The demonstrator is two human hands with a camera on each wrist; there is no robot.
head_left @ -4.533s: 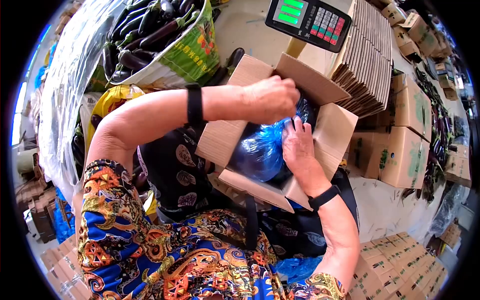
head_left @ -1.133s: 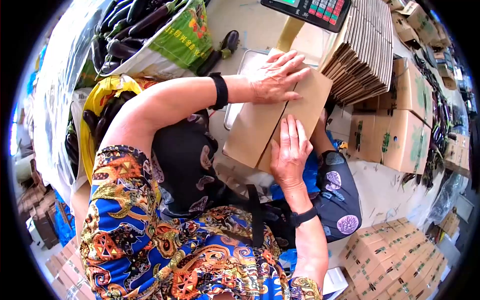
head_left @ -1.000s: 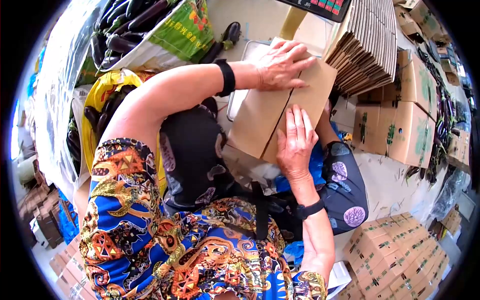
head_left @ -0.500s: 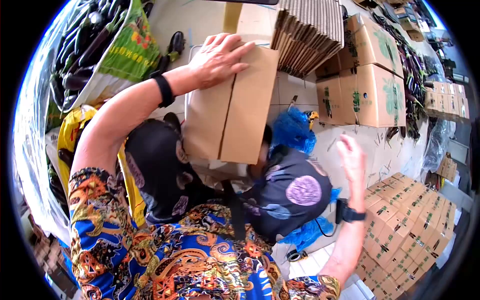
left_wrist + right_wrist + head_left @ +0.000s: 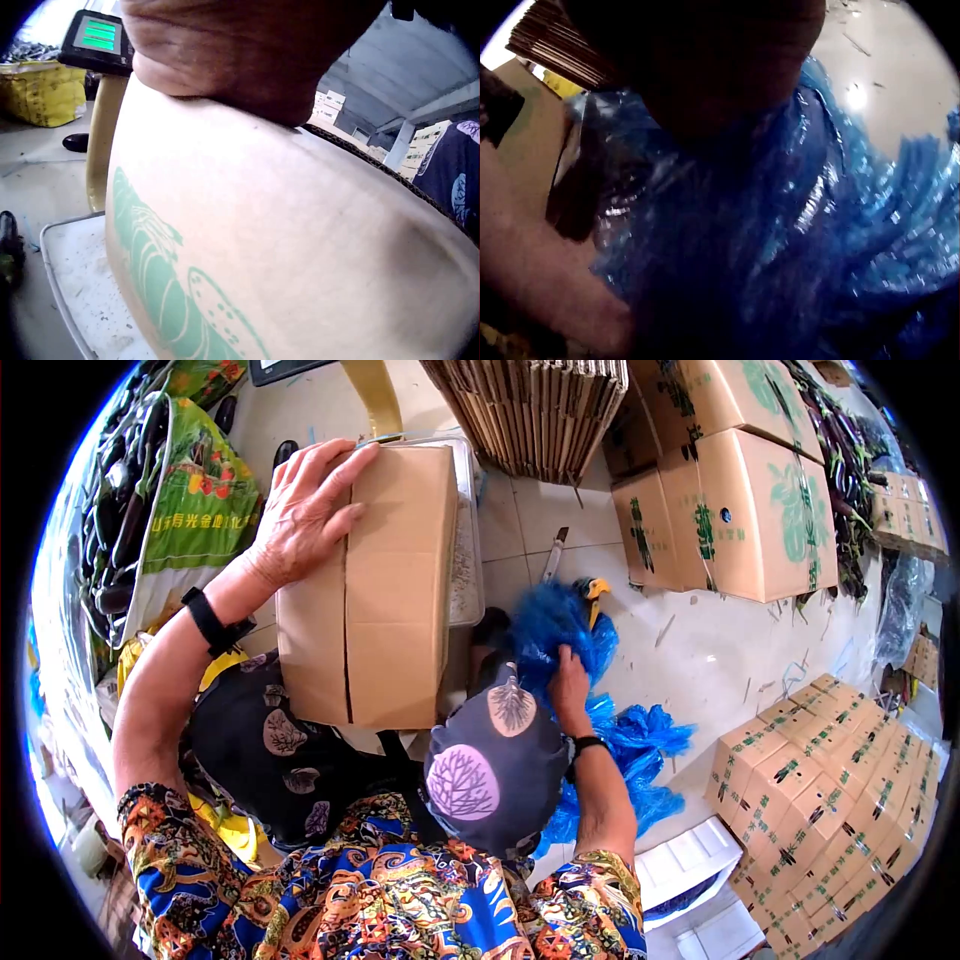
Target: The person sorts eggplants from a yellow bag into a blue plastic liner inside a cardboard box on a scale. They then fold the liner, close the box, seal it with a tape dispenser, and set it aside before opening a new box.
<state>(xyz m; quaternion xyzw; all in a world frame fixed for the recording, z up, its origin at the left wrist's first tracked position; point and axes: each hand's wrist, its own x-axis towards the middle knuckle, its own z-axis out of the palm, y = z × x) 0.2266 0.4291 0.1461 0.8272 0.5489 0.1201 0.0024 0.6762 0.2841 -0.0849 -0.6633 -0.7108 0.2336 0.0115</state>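
My left hand [image 5: 305, 515] lies spread over the upper flaps of a cardboard box [image 5: 400, 590], fingers straight across the seam. Both flaps are folded down with a narrow gap between them. In the left wrist view the box side [image 5: 225, 225] shows a green printed vegetable pattern, and the palm's heel rests on its top. Down by the right knee, my right hand [image 5: 570, 695] reaches into crumpled blue plastic bags [image 5: 555, 625], its fingertips hidden among them. Just beyond is a yellow-and-black tape dispenser [image 5: 597, 595]. A knife [image 5: 553, 555] lies behind the bags.
Beneath the box is a metal scale platform [image 5: 466, 540]; its display [image 5: 99, 36] glows green. Flattened cartons [image 5: 530, 410] stand behind. Packed boxes [image 5: 740, 510] sit at right, more [image 5: 830, 800] at lower right. A sack of eggplants [image 5: 130, 510] stands left.
The open box with the blue bag inside now has its flaps folded down. The right hand has left the top and moved down right to the blue bags; the left hand stays on it.
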